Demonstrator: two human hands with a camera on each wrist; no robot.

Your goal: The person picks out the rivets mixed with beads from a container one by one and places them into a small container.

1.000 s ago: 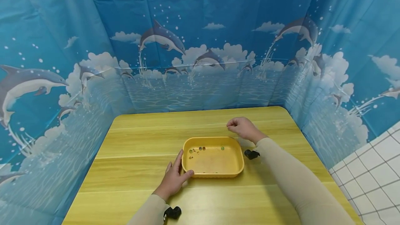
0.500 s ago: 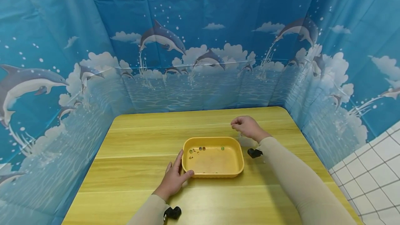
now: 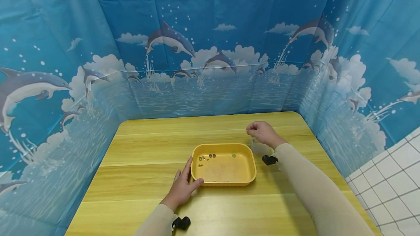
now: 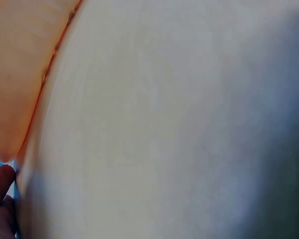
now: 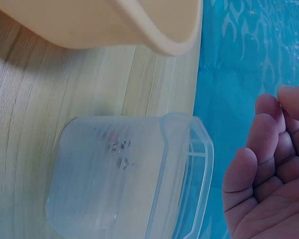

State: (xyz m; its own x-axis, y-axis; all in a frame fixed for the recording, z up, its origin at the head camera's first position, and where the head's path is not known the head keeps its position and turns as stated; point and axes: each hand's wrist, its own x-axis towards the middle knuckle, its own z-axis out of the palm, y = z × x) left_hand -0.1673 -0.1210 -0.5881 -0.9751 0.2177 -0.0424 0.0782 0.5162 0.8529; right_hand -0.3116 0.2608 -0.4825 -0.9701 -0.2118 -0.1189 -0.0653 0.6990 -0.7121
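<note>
On the table stands a yellow plastic basin [image 3: 223, 184]. Inside it lie a green marble [image 3: 233, 155], darker marbles [image 3: 214, 156] and several tiny gold-coloured pieces [image 3: 207, 160]. My left hand [image 3: 182, 188] rests against the basin's left side, thumb at the near rim and fingers extended. Beyond the basin's right end, my right hand [image 3: 262, 134] is raised near a clear plastic box [image 5: 89, 189]. Its thumb and forefinger tips meet, with a tiny orange glint between them; the piece is mostly hidden. Through the box wall several small dark pieces [image 5: 120, 149] show.
The wooden table [image 3: 137, 177] has rounded far corners. Blue curtains [image 3: 210, 94] printed with dolphins enclose its back and sides. White tiles [image 3: 393, 181] show at the right. A black wrist camera [image 3: 181, 223] sits by the left sleeve, another [image 3: 269, 160] by the right.
My right hand has moved rightward with its fingertips together, uncovering part of the clear box. The left hand, the basin and its contents have stayed put.
</note>
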